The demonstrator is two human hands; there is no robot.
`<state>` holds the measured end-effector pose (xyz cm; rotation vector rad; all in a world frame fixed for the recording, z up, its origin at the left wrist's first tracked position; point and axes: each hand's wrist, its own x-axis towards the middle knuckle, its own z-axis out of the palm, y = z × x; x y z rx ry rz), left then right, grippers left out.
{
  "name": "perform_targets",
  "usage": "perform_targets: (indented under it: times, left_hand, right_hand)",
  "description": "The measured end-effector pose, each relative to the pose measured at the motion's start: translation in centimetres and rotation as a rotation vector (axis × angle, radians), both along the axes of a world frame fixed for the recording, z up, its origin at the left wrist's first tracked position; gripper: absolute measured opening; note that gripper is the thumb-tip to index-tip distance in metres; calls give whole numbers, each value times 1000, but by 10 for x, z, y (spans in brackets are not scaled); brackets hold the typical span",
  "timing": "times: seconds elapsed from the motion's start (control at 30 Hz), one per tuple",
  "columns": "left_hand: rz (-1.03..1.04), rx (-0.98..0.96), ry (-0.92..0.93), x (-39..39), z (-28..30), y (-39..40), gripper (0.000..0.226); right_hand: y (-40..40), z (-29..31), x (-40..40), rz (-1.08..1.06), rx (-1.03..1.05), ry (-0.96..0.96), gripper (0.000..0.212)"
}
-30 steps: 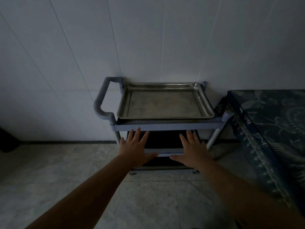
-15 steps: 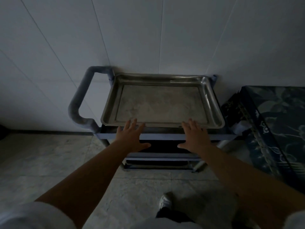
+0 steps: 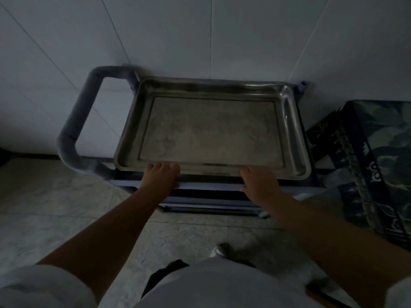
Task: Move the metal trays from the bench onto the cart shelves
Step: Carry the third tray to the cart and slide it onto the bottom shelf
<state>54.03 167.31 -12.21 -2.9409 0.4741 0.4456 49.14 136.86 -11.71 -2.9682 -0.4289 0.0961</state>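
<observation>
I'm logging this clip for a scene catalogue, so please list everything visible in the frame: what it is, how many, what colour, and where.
metal tray: one, silver-grey, empty, on the cart's top shelf.
cart: one, blue-grey with a tubular handle on its left end, against the wall; lower shelves show dimly under the top.
wall: white panels, behind the cart.
floor: pale marbled tiles.
patterned bench: one, dark blue-green covering, right of the cart.
shoe: one, light, on the floor below.
left hand: fingers on the tray's near rim, left part.
right hand: fingers on the near rim, right part.
</observation>
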Motion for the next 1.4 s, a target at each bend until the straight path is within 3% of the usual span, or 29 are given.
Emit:
perform_targets:
  times: [0.13, 0.3, 0.47, 0.53, 0.6, 0.67, 0.7, 0.77, 1.1, 1.4]
  left_hand:
    - [-14, -62, -23, -9, -10, 2, 32]
    - [-30, -86, -106, -16, -18, 4, 20]
    - [20, -56, -90, -18, -12, -1, 20]
    - [69, -52, -54, -25, -7, -1, 36]
    - [70, -47, -46, -40, -5, 2, 72]
    - [57, -68, -55, -62, -2, 9, 100]
    - [57, -90, -58, -74, -1, 14, 105]
    - [36, -108, -51, -100, 3, 27, 108]
    - [-26, -64, 60, -218, 15, 86, 106]
    - [32, -119, 90, -254, 7, 93, 112]
  right_hand:
    - [5, 1, -9, -10, 53, -35, 27]
    - [8, -5, -12, -33, -26, -13, 13]
    - [11, -7, -16, -66, -28, -66, 16]
    - [14, -8, -21, -128, -2, -68, 17]
    - [19, -3, -29, -199, -15, -1, 26]
    - [24, -3, -47, -221, -89, 49, 62]
    - [28, -3, -62, -223, -112, 61, 83]
    - [42, -4, -98, -231, -133, 84, 103]
    - [105, -16, -249, -304, -159, 307, 114]
    - [100, -8, -266, -283, -153, 334, 113]
